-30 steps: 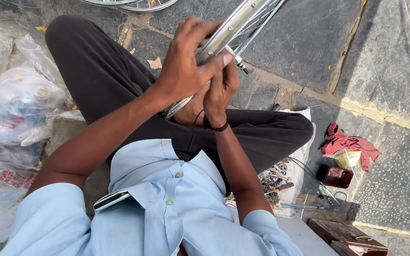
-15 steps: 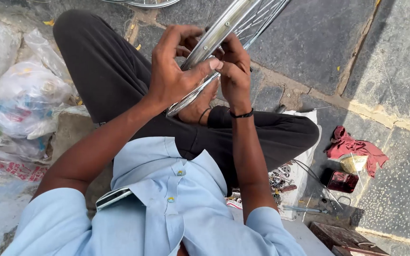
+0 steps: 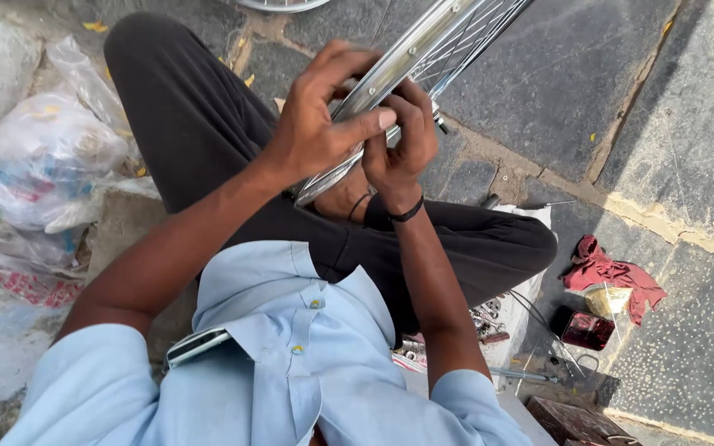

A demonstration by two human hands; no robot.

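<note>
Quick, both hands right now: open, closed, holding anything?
Left hand: closed over the silver wheel rim, thumb pressed along it.
Right hand: closed on the same rim from below.

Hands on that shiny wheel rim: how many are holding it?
2: the left hand wraps over the wheel rim from the left; the right hand grips it from beneath.

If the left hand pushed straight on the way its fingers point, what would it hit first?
The left hand is already wrapped over the shiny wheel rim, fingers aimed at the right hand. Going on, it would probably press into those fingers first; depth is hard to judge.
</note>
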